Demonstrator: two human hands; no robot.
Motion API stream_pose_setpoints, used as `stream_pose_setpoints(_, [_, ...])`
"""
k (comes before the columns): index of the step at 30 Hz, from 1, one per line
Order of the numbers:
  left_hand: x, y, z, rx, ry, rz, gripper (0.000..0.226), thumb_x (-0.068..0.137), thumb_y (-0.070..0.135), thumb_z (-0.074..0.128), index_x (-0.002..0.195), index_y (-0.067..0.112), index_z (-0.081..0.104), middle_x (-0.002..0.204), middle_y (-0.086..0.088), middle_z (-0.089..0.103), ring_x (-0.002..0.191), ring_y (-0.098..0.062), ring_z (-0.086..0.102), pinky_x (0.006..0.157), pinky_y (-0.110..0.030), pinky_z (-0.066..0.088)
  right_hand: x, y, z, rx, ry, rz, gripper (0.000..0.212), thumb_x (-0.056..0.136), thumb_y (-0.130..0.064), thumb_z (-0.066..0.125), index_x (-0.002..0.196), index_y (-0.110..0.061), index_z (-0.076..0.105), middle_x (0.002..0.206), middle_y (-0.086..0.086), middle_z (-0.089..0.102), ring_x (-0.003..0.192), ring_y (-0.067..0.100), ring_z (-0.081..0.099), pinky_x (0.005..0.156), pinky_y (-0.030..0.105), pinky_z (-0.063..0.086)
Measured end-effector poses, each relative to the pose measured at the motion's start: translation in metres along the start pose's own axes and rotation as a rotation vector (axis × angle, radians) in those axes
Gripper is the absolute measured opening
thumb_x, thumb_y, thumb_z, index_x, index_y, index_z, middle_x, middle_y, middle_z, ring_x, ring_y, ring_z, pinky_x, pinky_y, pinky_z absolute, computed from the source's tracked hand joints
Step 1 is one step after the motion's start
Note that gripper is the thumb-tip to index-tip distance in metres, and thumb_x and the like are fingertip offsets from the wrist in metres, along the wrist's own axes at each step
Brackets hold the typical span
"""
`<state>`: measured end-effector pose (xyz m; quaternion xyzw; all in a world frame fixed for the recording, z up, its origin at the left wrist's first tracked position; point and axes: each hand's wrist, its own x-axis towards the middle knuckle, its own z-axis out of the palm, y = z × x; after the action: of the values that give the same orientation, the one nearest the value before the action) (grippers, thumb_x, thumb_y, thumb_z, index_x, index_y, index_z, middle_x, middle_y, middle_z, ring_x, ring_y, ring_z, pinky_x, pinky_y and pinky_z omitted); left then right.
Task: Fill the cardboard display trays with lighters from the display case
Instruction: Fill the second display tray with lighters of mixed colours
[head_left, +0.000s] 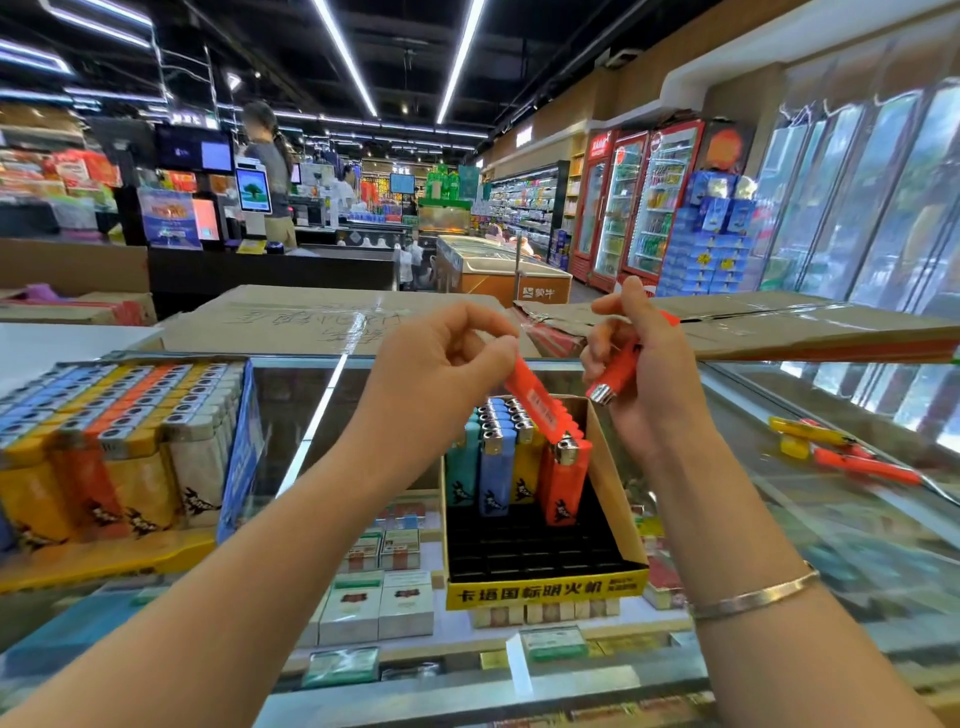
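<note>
The left hand (441, 358) pinches an orange lighter (540, 402), tilted, its metal head down at the right rear corner of the cardboard tray (545, 590). The right hand (644, 374) grips further orange lighters (615, 376) in curled fingers. The tray stands on the glass tabletop (779, 499), its rear rows filled. At left sits a full lighter case (119, 441).

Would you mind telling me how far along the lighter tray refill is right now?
Early on. The back rows of the cardboard tray hold teal, blue, yellow and orange lighters. The left hand is lowering an orange lighter into it; the right hand holds another one. The black front slots remain unfilled, and the full supply box sits left.
</note>
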<state>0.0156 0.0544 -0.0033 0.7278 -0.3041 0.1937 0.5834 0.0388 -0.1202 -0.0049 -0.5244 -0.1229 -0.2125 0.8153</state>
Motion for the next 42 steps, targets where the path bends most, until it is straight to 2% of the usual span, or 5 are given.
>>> stream_pose_setpoints(3, [-0.001,0.000,0.000,0.090,-0.090,-0.034,0.004,0.079,0.020,0.060,0.078,0.024,0.062,0.056,-0.013,0.051,0.053,-0.021,0.048,0.063,-0.044,0.052,-0.001,0.002,0.002,-0.027,-0.020,0.022,0.031,0.093,-0.036,0.049,0.076,-0.010,0.057,0.048,-0.001,0.046,0.043,0.011,0.039,0.042,0.021,0.033])
stream_pose_setpoints(15, [0.005,0.013,-0.020,-0.228,-0.484,-0.236,0.026,0.063,0.019,0.071,0.088,0.012,0.069,0.067,-0.008,0.071,0.061,-0.015,0.068,0.058,-0.019,0.053,0.000,0.003,0.000,-0.062,0.095,0.065,0.035,0.096,-0.034,0.048,0.069,-0.013,0.056,0.047,0.000,0.045,0.042,0.013,0.038,0.041,0.022,0.032])
stream_pose_setpoints(28, [-0.017,-0.008,0.026,0.447,-0.365,0.187,0.016,0.080,0.037,0.065,0.095,0.032,0.067,0.078,0.017,0.060,0.077,0.001,0.055,0.069,-0.024,0.050,0.000,0.006,-0.003,-0.081,0.119,0.079,0.033,0.094,-0.035,0.050,0.072,-0.011,0.055,0.050,0.000,0.046,0.044,0.013,0.039,0.041,0.021,0.034])
stream_pose_setpoints(35, [-0.020,-0.014,0.031,0.529,-0.241,0.334,0.018,0.081,0.040,0.064,0.093,0.027,0.068,0.076,0.030,0.044,0.083,0.001,0.046,0.069,-0.025,0.048,0.002,0.005,-0.003,-0.091,0.133,0.071,0.035,0.094,-0.037,0.049,0.071,-0.012,0.054,0.049,0.000,0.047,0.041,0.013,0.040,0.040,0.021,0.035])
stream_pose_setpoints(42, [-0.022,-0.013,0.034,0.617,-0.209,0.414,0.021,0.080,0.041,0.061,0.089,0.025,0.071,0.083,0.020,0.061,0.087,-0.004,0.049,0.066,-0.019,0.042,0.003,0.007,-0.004,-0.084,0.140,0.071,0.035,0.094,-0.037,0.050,0.072,-0.011,0.055,0.049,0.000,0.048,0.040,0.012,0.041,0.040,0.020,0.037])
